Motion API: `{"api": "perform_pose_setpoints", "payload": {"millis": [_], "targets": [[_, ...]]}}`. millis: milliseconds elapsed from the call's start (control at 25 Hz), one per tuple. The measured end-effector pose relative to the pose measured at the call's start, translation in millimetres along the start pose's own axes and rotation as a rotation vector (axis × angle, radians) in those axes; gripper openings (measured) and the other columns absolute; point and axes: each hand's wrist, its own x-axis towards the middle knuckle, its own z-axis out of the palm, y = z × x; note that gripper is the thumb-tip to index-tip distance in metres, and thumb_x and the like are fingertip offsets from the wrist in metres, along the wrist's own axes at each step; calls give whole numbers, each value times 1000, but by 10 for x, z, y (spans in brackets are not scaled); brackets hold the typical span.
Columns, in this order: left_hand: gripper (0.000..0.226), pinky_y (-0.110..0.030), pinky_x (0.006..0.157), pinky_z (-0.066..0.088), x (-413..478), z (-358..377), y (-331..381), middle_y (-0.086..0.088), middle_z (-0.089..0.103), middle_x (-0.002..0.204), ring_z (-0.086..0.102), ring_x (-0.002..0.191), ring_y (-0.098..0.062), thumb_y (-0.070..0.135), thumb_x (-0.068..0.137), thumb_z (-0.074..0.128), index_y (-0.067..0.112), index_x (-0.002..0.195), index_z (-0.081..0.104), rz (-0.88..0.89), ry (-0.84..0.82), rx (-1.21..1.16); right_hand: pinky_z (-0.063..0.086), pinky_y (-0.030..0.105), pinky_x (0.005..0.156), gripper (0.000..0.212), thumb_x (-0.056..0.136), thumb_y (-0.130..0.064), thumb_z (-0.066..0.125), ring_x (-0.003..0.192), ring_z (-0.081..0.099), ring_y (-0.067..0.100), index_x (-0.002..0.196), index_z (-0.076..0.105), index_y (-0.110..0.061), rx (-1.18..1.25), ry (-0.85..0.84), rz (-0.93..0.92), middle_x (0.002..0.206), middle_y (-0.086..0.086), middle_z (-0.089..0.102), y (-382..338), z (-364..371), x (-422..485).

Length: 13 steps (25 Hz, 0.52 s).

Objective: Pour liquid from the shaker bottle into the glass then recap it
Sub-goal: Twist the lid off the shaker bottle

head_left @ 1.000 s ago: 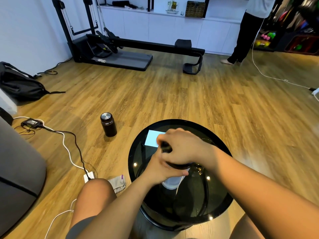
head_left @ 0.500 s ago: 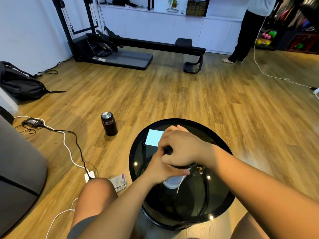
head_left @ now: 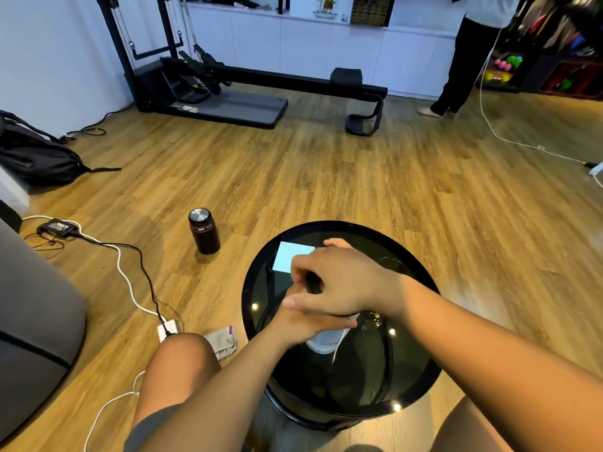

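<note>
The shaker bottle [head_left: 326,340] stands upright on the round black glass table [head_left: 421,370]; only its whitish lower body shows below my hands. My left hand [head_left: 295,319] wraps around the bottle's side. My right hand [head_left: 339,282] sits on top, fingers closed over the black cap [head_left: 314,283], of which a small dark part shows. A clear glass [head_left: 393,264] stands just behind my right wrist, mostly hidden and hard to make out.
A dark flask [head_left: 204,231] stands on the wooden floor left of the table. Cables, a charger [head_left: 57,229] and a cloth [head_left: 223,342] lie near my left knee. A person [head_left: 463,60] stands at the far right by a reformer machine [head_left: 261,89].
My right hand has turned a little on the cap, the thumb sliding out to the left. The bottle and left hand stay in place.
</note>
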Motion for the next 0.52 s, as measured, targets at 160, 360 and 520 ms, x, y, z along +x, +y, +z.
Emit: {"api": "perform_pose_setpoints", "payload": {"millis": [160, 360, 520], "targets": [[102, -21, 102, 53, -7, 2, 24, 12, 70, 131, 65, 124, 1, 39, 55, 101, 34, 141, 47, 4, 53, 16, 46, 45, 93, 71, 94, -75, 21, 106, 60, 26, 124, 62, -25, -221, 165, 252, 113, 5, 65, 71, -71, 54], [101, -29, 105, 56, -1, -7, -13, 10, 70, 128, 67, 121, -4, 45, 55, 97, 20, 141, 51, -9, 16, 36, 47, 41, 82, 61, 94, -73, 38, 104, 62, 25, 116, 68, -23, -239, -14, 156, 116, 3, 61, 16, 34, 73], [83, -17, 96, 54, -6, 6, 16, 11, 70, 127, 67, 120, 1, 38, 61, 97, 32, 134, 58, 0, 9, 17, 47, 31, 70, 48, 94, -65, 49, 85, 64, 13, 99, 70, -23, 172, 143, -44, 89, -6, 67, -38, 20, 53]]}}
